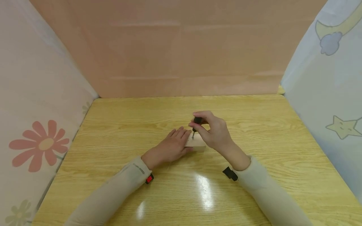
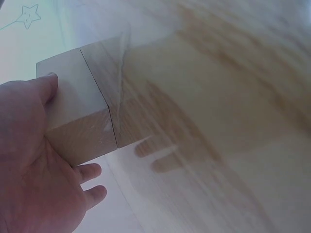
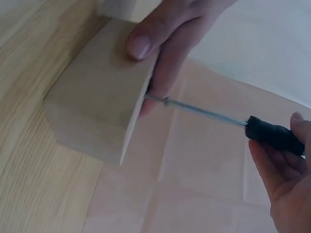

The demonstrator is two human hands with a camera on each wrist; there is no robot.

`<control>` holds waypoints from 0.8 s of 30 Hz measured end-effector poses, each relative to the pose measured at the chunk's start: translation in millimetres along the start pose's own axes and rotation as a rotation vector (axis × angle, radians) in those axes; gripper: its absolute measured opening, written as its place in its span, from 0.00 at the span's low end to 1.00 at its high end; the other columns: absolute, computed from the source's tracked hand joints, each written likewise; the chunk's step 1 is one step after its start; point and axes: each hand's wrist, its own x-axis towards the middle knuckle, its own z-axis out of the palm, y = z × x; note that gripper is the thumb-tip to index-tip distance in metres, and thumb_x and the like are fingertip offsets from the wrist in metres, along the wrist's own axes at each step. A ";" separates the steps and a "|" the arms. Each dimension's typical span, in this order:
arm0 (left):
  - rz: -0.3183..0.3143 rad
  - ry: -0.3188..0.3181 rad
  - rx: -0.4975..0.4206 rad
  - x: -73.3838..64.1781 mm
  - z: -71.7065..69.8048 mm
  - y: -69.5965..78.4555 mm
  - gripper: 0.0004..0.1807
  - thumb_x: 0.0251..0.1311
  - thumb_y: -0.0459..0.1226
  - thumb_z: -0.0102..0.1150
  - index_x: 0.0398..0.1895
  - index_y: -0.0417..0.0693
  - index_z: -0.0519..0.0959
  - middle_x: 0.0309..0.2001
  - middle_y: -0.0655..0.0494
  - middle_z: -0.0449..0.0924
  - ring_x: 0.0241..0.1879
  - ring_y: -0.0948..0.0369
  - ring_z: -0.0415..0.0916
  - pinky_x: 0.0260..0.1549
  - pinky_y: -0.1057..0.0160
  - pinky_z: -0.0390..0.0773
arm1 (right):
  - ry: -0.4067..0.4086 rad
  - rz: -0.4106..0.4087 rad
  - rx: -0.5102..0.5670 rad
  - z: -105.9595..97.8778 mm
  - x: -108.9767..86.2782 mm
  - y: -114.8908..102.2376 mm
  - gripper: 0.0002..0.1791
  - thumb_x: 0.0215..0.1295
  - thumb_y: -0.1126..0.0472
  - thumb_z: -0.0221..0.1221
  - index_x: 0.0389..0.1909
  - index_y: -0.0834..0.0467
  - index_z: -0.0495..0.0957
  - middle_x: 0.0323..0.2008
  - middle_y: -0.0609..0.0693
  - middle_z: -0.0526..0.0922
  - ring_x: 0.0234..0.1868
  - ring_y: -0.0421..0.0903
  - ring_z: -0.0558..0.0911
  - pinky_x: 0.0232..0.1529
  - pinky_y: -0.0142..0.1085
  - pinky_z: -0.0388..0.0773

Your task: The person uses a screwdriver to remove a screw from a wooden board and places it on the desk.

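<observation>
A pale wooden block lies on the table in front of the person. The left hand holds it from the left, with the thumb on the near side and fingers reaching over to the far side. In the right wrist view a screw stands up out of the block's top face. The right hand grips the black handle of a screwdriver between thumb and fingers, above the block. The screwdriver's metal shaft points down, its tip at the screw's head.
The wood-grain table reaches to a peach-coloured sheet at the back. Printed white sheets stand at left and right. A black wrist device sits at the right cuff, a red and black one at the left.
</observation>
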 end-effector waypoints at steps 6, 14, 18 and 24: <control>0.002 -0.001 -0.010 0.7 -0.2 -0.7 0.41 0.75 0.59 0.43 0.79 0.44 0.53 0.78 0.42 0.55 0.79 0.46 0.47 0.75 0.43 0.51 | -0.089 -0.023 0.141 -6.0 4.0 5.3 0.25 0.51 0.81 0.70 0.49 0.69 0.72 0.39 0.60 0.87 0.37 0.52 0.89 0.38 0.33 0.85; 0.002 -0.005 -0.007 0.7 -0.7 -1.2 0.41 0.75 0.60 0.43 0.79 0.44 0.53 0.78 0.42 0.55 0.79 0.46 0.47 0.75 0.44 0.50 | -0.187 0.033 0.243 -9.6 5.6 11.0 0.24 0.58 0.82 0.64 0.55 0.69 0.70 0.51 0.62 0.85 0.47 0.52 0.88 0.45 0.32 0.84; 0.012 0.001 -0.001 0.7 -1.1 -1.3 0.40 0.75 0.59 0.43 0.79 0.43 0.53 0.77 0.43 0.56 0.79 0.46 0.48 0.75 0.44 0.51 | -0.102 0.028 0.107 -5.1 1.1 8.1 0.28 0.53 0.76 0.71 0.55 0.65 0.73 0.45 0.59 0.82 0.40 0.49 0.86 0.44 0.31 0.84; 0.002 -0.012 -0.009 -0.1 -0.4 -3.1 0.40 0.76 0.59 0.42 0.79 0.43 0.53 0.78 0.42 0.55 0.79 0.46 0.47 0.75 0.43 0.51 | 0.024 0.007 -0.019 1.5 1.0 1.3 0.26 0.45 0.77 0.75 0.48 0.67 0.80 0.35 0.56 0.84 0.33 0.47 0.86 0.38 0.32 0.84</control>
